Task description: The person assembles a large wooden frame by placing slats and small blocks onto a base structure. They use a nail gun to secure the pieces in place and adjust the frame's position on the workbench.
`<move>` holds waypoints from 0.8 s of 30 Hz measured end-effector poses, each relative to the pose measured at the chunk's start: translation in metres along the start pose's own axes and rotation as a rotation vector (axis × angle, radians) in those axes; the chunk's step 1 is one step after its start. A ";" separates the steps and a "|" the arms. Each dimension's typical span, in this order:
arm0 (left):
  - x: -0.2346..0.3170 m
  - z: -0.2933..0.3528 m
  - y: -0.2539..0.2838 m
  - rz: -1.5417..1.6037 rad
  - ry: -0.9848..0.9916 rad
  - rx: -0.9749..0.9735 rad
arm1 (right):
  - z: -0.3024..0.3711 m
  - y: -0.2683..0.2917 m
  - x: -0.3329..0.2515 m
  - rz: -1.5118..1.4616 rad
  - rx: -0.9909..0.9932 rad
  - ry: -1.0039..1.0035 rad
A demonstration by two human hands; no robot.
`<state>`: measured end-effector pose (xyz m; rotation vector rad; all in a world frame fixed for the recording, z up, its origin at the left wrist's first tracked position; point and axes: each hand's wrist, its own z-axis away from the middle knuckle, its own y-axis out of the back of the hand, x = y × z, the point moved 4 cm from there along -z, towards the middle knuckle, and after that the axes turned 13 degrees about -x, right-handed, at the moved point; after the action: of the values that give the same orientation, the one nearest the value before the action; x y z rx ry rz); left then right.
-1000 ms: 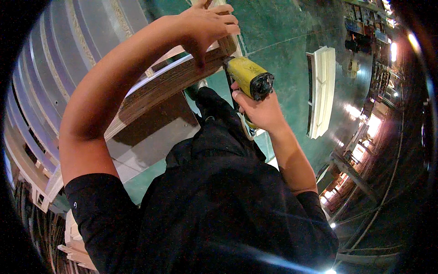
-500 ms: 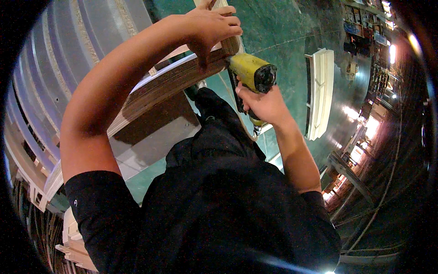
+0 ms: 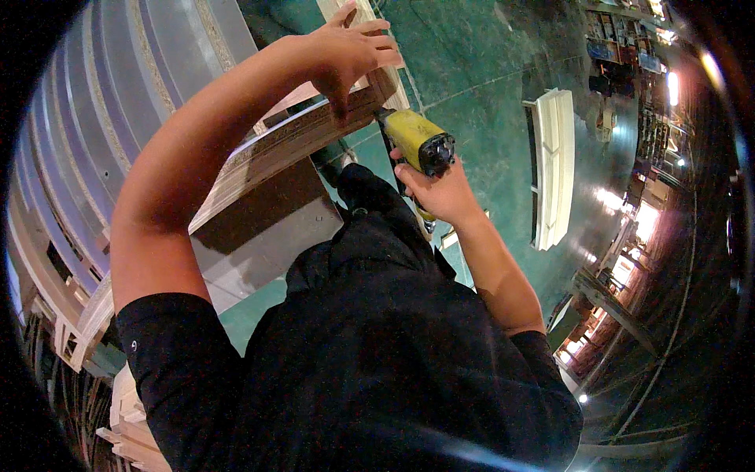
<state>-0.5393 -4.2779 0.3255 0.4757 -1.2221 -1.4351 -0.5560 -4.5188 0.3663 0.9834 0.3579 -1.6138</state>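
Gripping yellow nail gun (image 3: 417,140), right hand (image 3: 444,191) wrapped snug | wooden frame (image 3: 291,135) corner's just up-left of its nose | left hand (image 3: 346,59) nearer, fingers kinda splayed over it

left hand (image 3: 352,57): one | right hand (image 3: 442,193): one | yellow tool (image 3: 417,138): one piece | black sleeves (image 3: 174,334): two | pale board bundle (image 3: 554,169): one

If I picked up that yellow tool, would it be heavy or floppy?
The yellow tool would probably feel heavy for its size, because it looks thick and chunky. It's likely stiff, not floppy, since it looks hard-shelled. It's scuffed, so it's probably not too fragile.
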 end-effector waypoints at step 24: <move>0.002 0.001 0.001 -0.007 0.005 0.015 | -0.004 -0.006 0.000 -0.016 0.060 0.023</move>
<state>-0.5400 -4.2789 0.3278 0.4942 -1.2285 -1.4311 -0.5602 -4.5143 0.3618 1.0477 0.3349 -1.6369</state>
